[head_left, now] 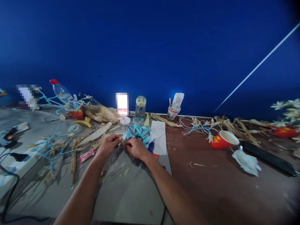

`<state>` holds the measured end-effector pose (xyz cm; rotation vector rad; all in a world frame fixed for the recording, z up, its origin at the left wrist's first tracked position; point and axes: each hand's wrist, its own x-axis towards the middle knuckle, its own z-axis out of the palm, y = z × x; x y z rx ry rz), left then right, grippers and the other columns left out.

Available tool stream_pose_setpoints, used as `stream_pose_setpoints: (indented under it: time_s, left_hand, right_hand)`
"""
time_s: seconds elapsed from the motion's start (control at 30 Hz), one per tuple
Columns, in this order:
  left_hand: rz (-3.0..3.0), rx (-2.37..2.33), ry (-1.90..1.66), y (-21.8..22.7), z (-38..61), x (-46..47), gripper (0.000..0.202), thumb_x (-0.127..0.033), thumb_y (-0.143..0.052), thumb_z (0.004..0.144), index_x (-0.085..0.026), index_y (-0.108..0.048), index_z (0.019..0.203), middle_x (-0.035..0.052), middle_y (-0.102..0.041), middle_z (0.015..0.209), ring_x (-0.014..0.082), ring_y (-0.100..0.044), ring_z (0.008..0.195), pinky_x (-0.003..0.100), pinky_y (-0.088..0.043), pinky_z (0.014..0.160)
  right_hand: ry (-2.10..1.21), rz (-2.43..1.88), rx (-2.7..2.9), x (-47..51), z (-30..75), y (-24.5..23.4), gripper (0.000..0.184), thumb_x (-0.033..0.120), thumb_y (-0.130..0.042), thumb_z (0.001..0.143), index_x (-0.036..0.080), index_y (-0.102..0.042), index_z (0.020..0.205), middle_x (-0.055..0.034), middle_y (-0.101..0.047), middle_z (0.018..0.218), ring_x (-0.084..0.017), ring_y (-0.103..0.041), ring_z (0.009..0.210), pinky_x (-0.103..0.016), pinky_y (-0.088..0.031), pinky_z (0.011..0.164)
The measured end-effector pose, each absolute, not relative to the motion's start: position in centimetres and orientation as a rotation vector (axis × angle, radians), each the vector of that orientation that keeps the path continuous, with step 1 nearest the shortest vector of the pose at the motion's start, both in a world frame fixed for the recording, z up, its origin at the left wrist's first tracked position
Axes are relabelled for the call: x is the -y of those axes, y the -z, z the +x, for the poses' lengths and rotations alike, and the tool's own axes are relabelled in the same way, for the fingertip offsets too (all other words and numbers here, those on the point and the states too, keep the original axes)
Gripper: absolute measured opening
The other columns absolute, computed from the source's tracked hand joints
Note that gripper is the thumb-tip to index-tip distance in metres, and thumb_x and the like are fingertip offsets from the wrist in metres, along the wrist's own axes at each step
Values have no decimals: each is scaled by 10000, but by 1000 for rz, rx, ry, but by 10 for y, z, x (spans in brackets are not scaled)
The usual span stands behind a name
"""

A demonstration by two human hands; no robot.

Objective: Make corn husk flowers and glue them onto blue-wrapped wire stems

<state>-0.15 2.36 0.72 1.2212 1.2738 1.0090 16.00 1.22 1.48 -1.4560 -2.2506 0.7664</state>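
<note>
My left hand [109,146] is closed in a pinch, its fingertips at a small pale piece beside a crumpled bunch of light blue strips [140,128]. Close by on the right, my right hand [136,148] curls its fingers in at the near edge of that bunch. What those fingers hold is hidden under the hand. A thin stem or wire [138,173] shows on the table below the right hand. Scissors or pliers with blue handles [151,147] lie just right of it, partly covered, on a white sheet [159,132].
Blue-wrapped twigs with dry husk flowers [52,151] and a pink wrapper [87,155] lie left. A dry husk bundle [100,113], a glass jar [140,107] and a paper cup [173,113] stand along the wall. Right are a tipped red cup [221,141], crumpled tissue [246,162] and a black device [269,157].
</note>
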Motion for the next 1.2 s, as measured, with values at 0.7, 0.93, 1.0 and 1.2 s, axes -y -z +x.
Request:
stream_pose_setpoints:
  time_s: [0.7, 0.93, 1.0, 1.2]
  left_hand:
    - [1221, -1255, -1010, -7, -1, -23, 311, -419, -708, 609, -131, -620, 689, -34, -525, 550, 75, -386, 476, 210, -264, 476]
    - [1231, -1284, -1044, -1, 1, -25, 327, -436, -713, 603, -135, -606, 671, -48, -466, 520, 75, -361, 472, 209, -254, 470]
    - [1263, -1302, -1019, -2, 3, -24, 336, -442, -712, 603, -129, -609, 668, -50, -452, 520, 73, -345, 477, 208, -243, 468]
    - [1176, -1179, -1008, -14, 7, -14, 430, -485, -641, 692, -116, -686, 908, -40, -419, 578, 76, -346, 514, 207, -254, 469]
  right_hand:
    - [-731, -1407, 2114, -7, 153, -17, 137, 231, -549, 778, 185, -645, 864, -33, -653, 896, -161, -584, 828, -305, -361, 785]
    - [-1022, -1243, 1520, -14, 149, -11, 179, 330, -569, 746, 168, -611, 808, 10, -601, 729, -120, -522, 646, -235, -412, 642]
    - [-1043, -1203, 1446, -15, 150, -9, 160, 316, -532, 752, 173, -604, 754, 20, -586, 665, -119, -515, 618, -232, -413, 628]
    - [-993, -1261, 1303, -22, 158, -9, 158, 314, -517, 724, 179, -572, 664, 25, -547, 599, -119, -484, 579, -237, -397, 608]
